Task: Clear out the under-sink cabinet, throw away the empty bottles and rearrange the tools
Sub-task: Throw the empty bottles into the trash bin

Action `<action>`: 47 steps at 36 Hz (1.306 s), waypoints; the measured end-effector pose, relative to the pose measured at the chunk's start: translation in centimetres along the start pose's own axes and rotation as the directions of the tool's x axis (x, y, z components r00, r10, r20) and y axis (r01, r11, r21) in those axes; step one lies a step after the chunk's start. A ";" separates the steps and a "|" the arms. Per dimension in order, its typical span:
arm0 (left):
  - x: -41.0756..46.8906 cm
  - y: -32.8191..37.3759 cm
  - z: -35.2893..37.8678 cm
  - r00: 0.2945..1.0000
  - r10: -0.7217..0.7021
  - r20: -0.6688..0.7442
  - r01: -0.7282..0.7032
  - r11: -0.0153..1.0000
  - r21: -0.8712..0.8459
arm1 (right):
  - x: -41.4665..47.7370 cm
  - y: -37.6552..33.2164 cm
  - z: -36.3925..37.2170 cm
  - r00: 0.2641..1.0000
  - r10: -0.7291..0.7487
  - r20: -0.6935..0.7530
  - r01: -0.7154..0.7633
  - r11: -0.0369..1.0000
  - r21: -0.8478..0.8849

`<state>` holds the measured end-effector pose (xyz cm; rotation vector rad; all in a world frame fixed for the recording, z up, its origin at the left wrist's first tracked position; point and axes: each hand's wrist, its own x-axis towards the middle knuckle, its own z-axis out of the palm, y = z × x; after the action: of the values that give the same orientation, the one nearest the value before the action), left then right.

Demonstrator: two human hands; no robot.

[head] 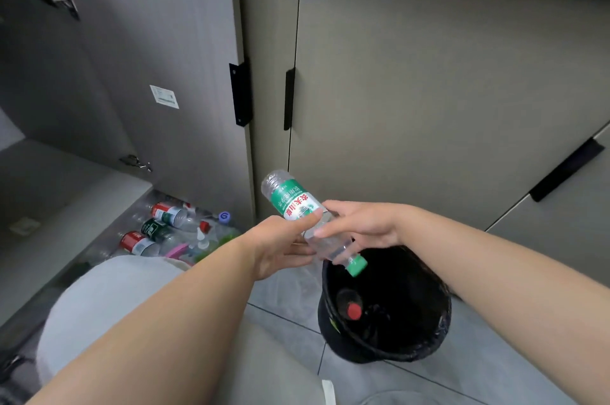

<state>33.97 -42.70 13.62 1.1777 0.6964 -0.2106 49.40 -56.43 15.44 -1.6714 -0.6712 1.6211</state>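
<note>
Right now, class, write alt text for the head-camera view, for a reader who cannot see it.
A left hand and right hand hold a clear, green-capped water bottle, cap down, over a black-lined bin with a red-capped bottle inside. At left, beside an open cabinet door, more bottles lie on the cabinet floor.

A bottle (297, 206) above bin (331, 335) (cap downward); other bottles (165, 233) in cabinet (66, 206), leftward.

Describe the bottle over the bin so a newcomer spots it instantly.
Find the black bin on the floor before the cabinet doors. Above its rim, left hand and right hand hold a clear bottle tilted cap-down. Its green label and cap set it apart from the red-capped bottle inside the bin.
</note>
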 end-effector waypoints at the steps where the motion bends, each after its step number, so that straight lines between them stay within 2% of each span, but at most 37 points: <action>1: 0.1 -0.1 -0.1 1.000 -0.002 -0.027 0.004 0.998 0.063 | -0.3 0.0 -0.3 1.000 0.012 -0.023 -0.012 1.000 -0.012; 4: 0.1 -0.3 -0.3 0.995 -0.016 -0.098 0.034 0.983 0.179 | -2.0 0.3 -2.6 0.992 0.079 -0.094 -0.086 0.994 -0.068; 7: 0.0 -0.5 -0.4 0.989 -0.011 -0.150 0.043 0.976 0.212 | -4.8 1.3 -5.5 0.954 0.268 -0.135 -0.290 0.939 -0.186; 9: 0.0 -0.7 -0.5 0.985 -0.001 -0.175 0.045 0.967 0.250 | -6.4 2.5 -7.1 0.890 0.425 -0.167 -0.454 0.862 -0.226; 12: 0.0 -0.8 -0.3 0.981 0.002 -0.192 0.052 0.959 0.277 | -7.4 4.5 -7.9 0.753 0.614 -0.238 -0.658 0.695 -0.290; 15: -0.1 -0.7 -0.1 0.982 0.008 -0.190 0.049 0.956 0.291 | -6.1 6.5 -7.2 0.638 0.657 -0.401 -0.769 0.567 -0.294; 17: -0.2 -0.7 0.1 0.982 0.012 -0.189 0.047 0.951 0.306 | -4.5 7.8 -6.1 0.615 0.621 -0.486 -0.784 0.552 -0.286; 21: -0.3 -0.8 0.0 0.980 0.017 -0.201 0.053 0.939 0.339 | -1.1 9.6 -2.9 0.660 0.466 -0.589 -0.725 0.599 -0.339; 25: -0.2 -1.1 -0.2 0.974 0.020 -0.224 0.068 0.922 0.381 | 1.1 10.6 -0.4 0.702 0.382 -0.601 -0.658 0.671 -0.342; 29: 0.0 -1.3 -0.4 0.972 0.041 -0.232 0.063 0.903 0.425 | 2.3 10.5 0.2 0.730 0.310 -0.608 -0.630 0.650 -0.425; 36: 0.1 -1.0 -0.1 0.965 0.111 -0.240 0.018 0.878 0.478 | 2.6 7.2 -0.7 0.769 0.186 -0.611 -0.552 0.675 -0.490; 39: -0.1 -0.4 0.1 0.961 0.132 -0.243 0.007 0.868 0.497 | 2.8 4.2 -0.6 0.806 0.080 -0.586 -0.436 0.749 -0.499; 42: -0.8 1.5 -0.7 0.971 0.106 -0.213 0.025 0.845 0.533 | 3.6 0.8 0.3 0.832 -0.105 -0.545 -0.264 0.789 -0.555; 45: -2.1 4.6 -4.0 0.978 0.076 -0.194 0.040 0.844 0.535 | 5.4 -2.8 2.4 0.866 -0.238 -0.439 -0.068 0.815 -0.575; 47: -3.3 6.3 -7.6 0.965 0.117 -0.235 0.034 0.834 0.551 | 7.4 -4.8 4.2 0.889 -0.293 -0.351 0.035 0.809 -0.587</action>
<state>31.62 -34.02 18.92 1.8018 0.8704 -0.2305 46.38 -47.23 14.67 -2.2246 -1.1082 0.9033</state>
